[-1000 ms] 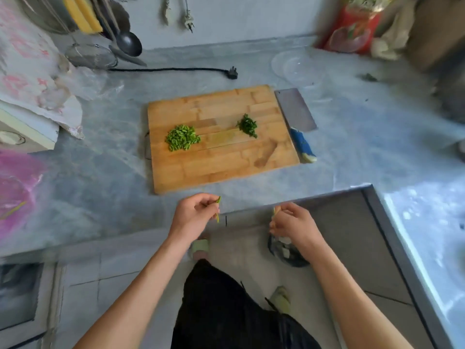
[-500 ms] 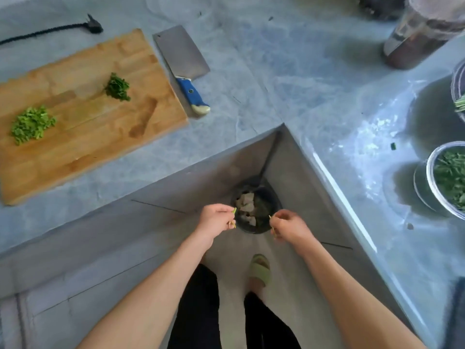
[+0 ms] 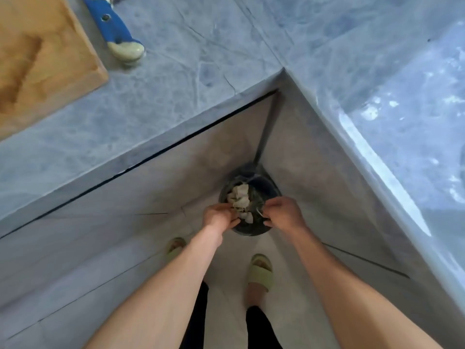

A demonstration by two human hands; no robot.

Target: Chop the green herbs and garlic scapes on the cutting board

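Only a corner of the wooden cutting board shows at the top left; no herbs are in view on it. Beside it on the counter lies the cleaver, of which just the blue handle with its pale end is visible. Both my hands hang low over a dark round bin on the floor. My left hand has its fingers curled downward over the bin's rim, and I cannot see anything in it. My right hand pinches a thin pale scrap at its fingertips.
The bin stands in the inner corner below the grey marble counter, which runs left and right of that corner. Pale crumpled waste fills the bin. My feet in pale green slippers stand on the light floor just behind it.
My view has swung down from the counter to the bin. Both hands have dropped lower, right over the bin's opening. The green bit in my left hand is no longer visible.
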